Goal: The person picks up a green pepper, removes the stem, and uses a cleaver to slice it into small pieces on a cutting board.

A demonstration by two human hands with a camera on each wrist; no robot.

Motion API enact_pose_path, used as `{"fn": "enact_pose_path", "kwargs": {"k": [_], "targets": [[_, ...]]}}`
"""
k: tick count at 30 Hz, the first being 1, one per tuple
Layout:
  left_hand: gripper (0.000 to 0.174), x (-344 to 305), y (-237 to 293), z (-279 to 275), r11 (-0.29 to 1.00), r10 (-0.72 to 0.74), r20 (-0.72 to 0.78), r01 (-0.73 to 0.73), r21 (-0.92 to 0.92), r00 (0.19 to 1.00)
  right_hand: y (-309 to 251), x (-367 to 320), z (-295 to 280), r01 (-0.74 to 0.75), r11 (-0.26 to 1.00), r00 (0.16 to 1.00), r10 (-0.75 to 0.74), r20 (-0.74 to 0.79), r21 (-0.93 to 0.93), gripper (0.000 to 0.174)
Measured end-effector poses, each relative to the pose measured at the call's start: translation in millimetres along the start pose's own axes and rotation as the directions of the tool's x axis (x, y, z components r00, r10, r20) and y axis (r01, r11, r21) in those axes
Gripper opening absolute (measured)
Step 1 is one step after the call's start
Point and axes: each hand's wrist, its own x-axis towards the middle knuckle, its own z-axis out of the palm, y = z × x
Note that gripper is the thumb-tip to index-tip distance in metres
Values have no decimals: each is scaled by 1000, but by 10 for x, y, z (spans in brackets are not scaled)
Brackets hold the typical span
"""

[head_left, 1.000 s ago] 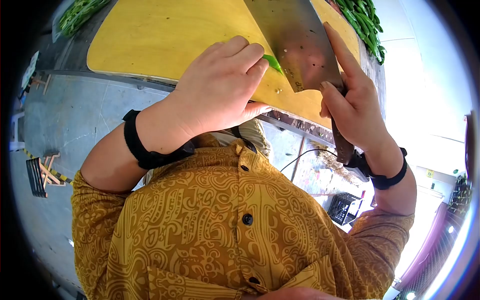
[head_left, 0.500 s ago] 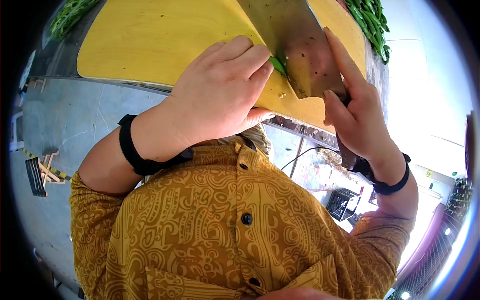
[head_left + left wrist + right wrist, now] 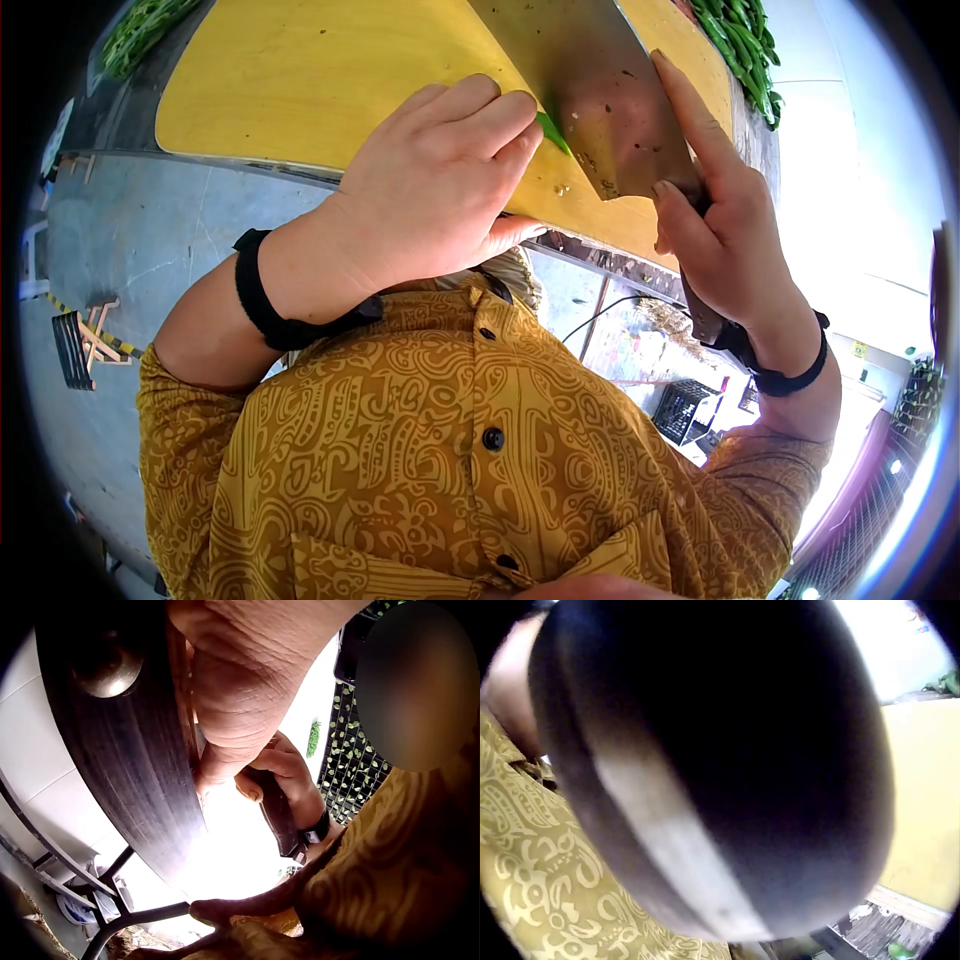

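My left hand (image 3: 440, 180) rests over the yellow cutting board (image 3: 280, 80) near its front edge, fingers bent and thumb by the board's edge. From under its fingertips sticks the tapered end of a green pepper (image 3: 552, 132); the rest is hidden by the hand. My right hand (image 3: 725, 215) grips a cleaver by its dark handle (image 3: 702, 312), index finger stretched along the blade's back. The broad blade (image 3: 600, 90), flecked with bits, stands right beside the pepper. In the left wrist view the right hand (image 3: 292, 776) also shows round the handle. A dark, blurred shape (image 3: 780, 765) fills most of the right wrist view.
Whole green peppers (image 3: 740, 50) are heaped beyond the board's right side. Thin green strips (image 3: 142, 38) lie at the far left. Small pale seeds (image 3: 563, 189) dot the board near the blade. A black crate (image 3: 682, 410) stands on the floor at right.
The cleaver and right hand have shifted slightly right in the head view. My left hand keeps its hold on the pepper, moving little. The board's place in view has shifted slightly.
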Motion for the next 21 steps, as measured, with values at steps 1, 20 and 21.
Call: {"fn": "enact_pose_path", "kwargs": {"k": [1,20,21], "targets": [[64,-1,2,2,1000,-3,1,3,-7,1000,8,6,9,16,1000,1000,-16,-6,-10,72],[63,0,9,-22,1000,16,-12,-16,-16,1000,89,81,173,-57,978,987,86,-136,201,68],[63,-2,4,-19,1000,21,-14,-21,-18,1000,80,70,153,-57,984,990,78,-118,171,70]]}}
